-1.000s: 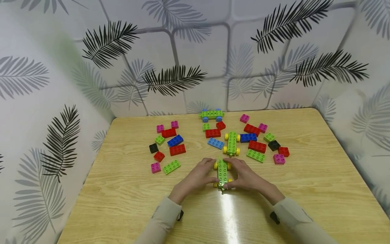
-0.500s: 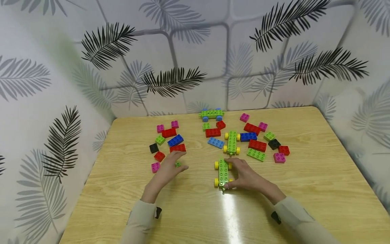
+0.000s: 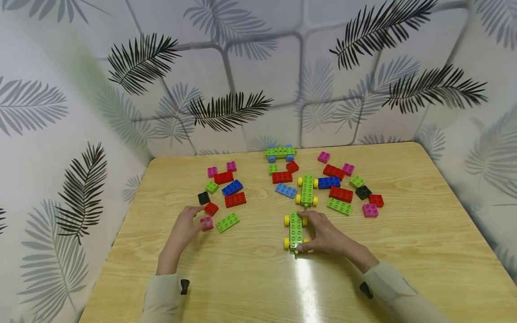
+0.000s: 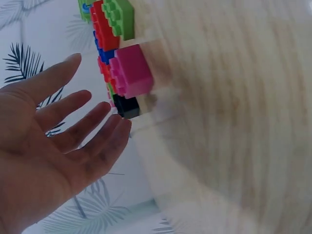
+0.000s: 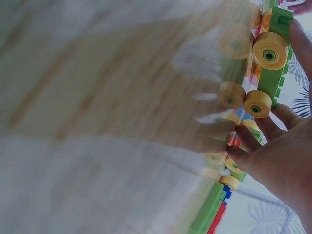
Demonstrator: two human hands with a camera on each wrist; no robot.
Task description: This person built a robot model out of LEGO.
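My left hand [image 3: 184,231] is over the left group of bricks, fingers and thumb spread around a pink brick [image 3: 208,225]. In the left wrist view the pink brick [image 4: 134,70] stands just past the loosely extended fingertips, with a gap to the palm. A small red brick [image 3: 211,209] lies close to the index finger. My right hand [image 3: 326,233] holds a green wheeled toy-car base [image 3: 296,231] lengthwise, thumb at its near end and index finger at its far end. In the right wrist view its yellow wheels [image 5: 269,50] stand on the table.
A second green base with yellow wheels [image 3: 308,190] lies just beyond, and one with blue wheels [image 3: 280,152] at the back edge. A flat green brick [image 3: 228,222] is right of the left hand. Several coloured bricks lie at right, around a red brick [image 3: 341,194].
My left hand has let go of the green wheeled base and moved left to the pink brick. The right hand keeps its hold on the base, which has barely shifted.
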